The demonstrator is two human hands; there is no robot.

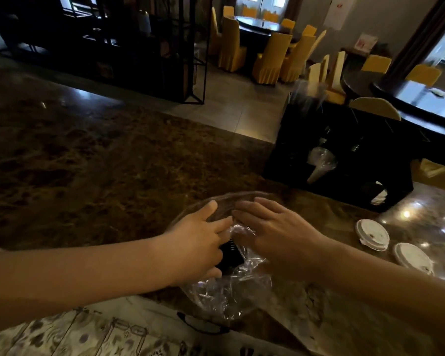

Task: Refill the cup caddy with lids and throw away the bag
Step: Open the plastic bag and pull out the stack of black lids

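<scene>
Clear plastic bag is lying crumpled at the near edge of the worktop, under both hands. Something dark is being glimpsed inside it, likely lids; too dim to confirm. Left hand is being pressed onto the bag, fingers loosely spread, nothing pinched. Right hand is being laid flat beside it, fingers splayed, grip not closed. Three white lids are lying loose toward the right edge. Black caddy is standing at the far right corner. Bag is being judged thin, limp, slippery, near weightless; it should be taken at the gathered mouth, film bunched, not squeezed mid-body, since contents could slide out.
</scene>
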